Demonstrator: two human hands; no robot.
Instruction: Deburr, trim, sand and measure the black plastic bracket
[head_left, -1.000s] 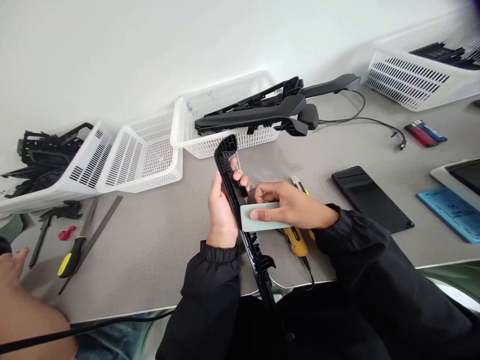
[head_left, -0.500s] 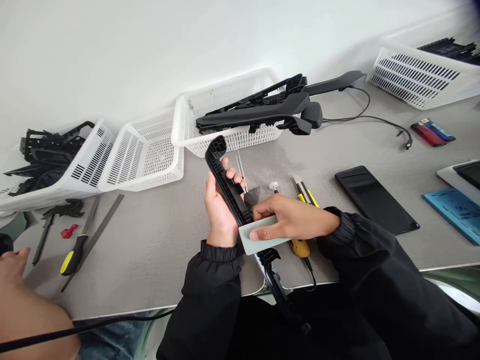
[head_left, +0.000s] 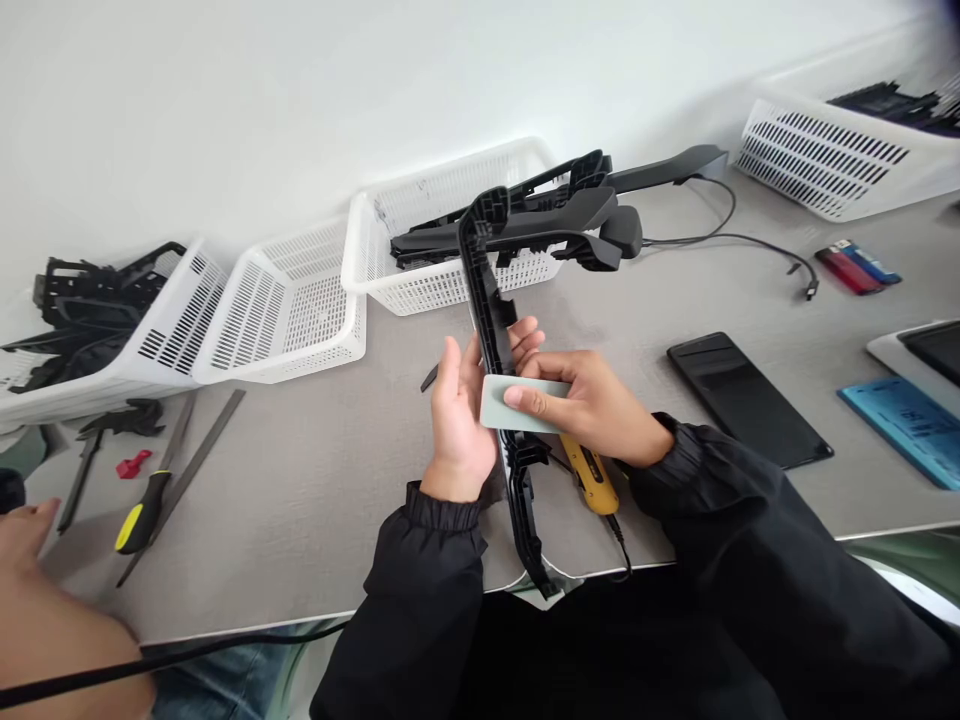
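The left hand (head_left: 461, 425) cradles a long black part (head_left: 491, 330), fingers curled behind it and thumb raised along its near side, at the middle of the view. That part stands steeply, its bent end toward twelve o'clock, its other end down between five and six o'clock, by the table edge. The right hand (head_left: 600, 405), at three o'clock from the left, grips a pale green block (head_left: 499, 408) between thumb and bent fingers; the block's free end crosses in front of the black part, though contact is hard to make out. At four o'clock from the block lies a yellow tool (head_left: 596, 480) with a cord; further off at three, a black slab (head_left: 750, 400). A red lighter (head_left: 847, 272) and a blue lighter (head_left: 870, 262) sit side by side between two and three. Between eleven and twelve, a white basket (head_left: 420, 292) bears more black parts (head_left: 442, 240). Between eight and nine, well apart, lies a tool with a black and yellow handle (head_left: 139, 525), and beyond it shows another person's hand (head_left: 26, 525)
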